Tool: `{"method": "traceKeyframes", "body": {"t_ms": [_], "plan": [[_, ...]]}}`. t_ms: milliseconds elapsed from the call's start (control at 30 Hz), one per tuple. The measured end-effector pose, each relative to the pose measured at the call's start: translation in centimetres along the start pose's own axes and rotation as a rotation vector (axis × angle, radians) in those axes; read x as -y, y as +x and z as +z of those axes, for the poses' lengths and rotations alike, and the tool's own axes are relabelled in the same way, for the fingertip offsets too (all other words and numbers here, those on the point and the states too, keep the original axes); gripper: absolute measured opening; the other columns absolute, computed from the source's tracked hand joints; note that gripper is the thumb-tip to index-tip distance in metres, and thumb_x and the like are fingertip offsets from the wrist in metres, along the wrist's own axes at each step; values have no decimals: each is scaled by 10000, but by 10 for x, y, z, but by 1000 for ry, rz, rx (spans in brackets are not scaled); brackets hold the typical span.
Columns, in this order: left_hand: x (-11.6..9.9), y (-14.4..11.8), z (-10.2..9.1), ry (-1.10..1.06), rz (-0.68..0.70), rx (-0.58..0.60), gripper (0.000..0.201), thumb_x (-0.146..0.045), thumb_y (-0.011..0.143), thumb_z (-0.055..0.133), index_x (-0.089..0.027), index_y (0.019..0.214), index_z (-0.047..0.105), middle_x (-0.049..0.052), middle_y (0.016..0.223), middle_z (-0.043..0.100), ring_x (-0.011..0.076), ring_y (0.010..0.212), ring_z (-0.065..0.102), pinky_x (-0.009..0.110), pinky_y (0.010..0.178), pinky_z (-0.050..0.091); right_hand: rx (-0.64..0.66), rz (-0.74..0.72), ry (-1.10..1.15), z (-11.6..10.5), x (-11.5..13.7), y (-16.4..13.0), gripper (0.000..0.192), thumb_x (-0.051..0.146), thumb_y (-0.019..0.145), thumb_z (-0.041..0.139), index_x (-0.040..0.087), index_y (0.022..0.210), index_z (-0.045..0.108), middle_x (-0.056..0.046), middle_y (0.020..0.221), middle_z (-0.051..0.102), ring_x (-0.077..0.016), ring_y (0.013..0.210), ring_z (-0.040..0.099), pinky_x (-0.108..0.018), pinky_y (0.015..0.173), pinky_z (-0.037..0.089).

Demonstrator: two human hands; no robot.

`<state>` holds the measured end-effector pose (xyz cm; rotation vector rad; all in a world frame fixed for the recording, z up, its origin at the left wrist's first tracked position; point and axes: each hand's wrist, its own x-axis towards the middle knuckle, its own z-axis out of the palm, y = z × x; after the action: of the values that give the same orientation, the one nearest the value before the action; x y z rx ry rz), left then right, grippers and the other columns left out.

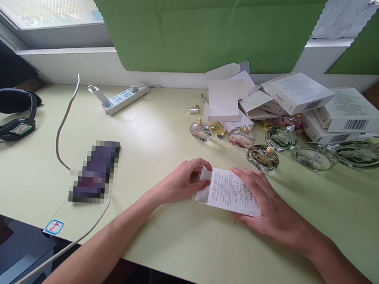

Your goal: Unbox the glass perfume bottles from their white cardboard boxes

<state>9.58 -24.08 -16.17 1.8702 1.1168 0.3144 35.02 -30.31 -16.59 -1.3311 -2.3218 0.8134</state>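
Left hand (182, 182) grasps the open flap end of the white printed carton (229, 191); right hand (265, 203) grips its opposite side. Round glass perfume bottles (263, 158) at 12 o'clock.

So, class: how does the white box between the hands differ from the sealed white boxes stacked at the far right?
The box in hand lies flat on the table with its end flap open; the stacked boxes are closed and piled up. The left hand and right hand grip the first; nobody touches the stack. Both are white and printed.
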Motion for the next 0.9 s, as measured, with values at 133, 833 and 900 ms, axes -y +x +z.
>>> {"method": "traceKeyframes", "body": {"t_ms": [133,833,900], "plan": [[1,0,-1,-36,24,15,230,-310,947,499,-257,1171,493,-54,722,465,94,634,372,227,548,314,-1,30,2,1,-3,0,865,297,840,640,383,1532,128,-44,1457,422,-286,1354,358,-453,1073,411],[17,-1,-27,43,9,24,303,-423,966,447,-234,1083,652,26,867,513,123,713,447,259,638,389,-110,254,-153,2,-10,-59,877,270,840,612,399,1542,102,-57,1465,446,-307,1366,415,-494,1062,460],[16,-2,-27,106,15,30,298,-418,972,437,-250,1089,653,26,863,509,130,742,458,259,661,398,-136,298,-178,-1,-16,-83,863,281,829,615,401,1538,137,-71,1417,490,-319,1319,479,-482,997,519]]}}
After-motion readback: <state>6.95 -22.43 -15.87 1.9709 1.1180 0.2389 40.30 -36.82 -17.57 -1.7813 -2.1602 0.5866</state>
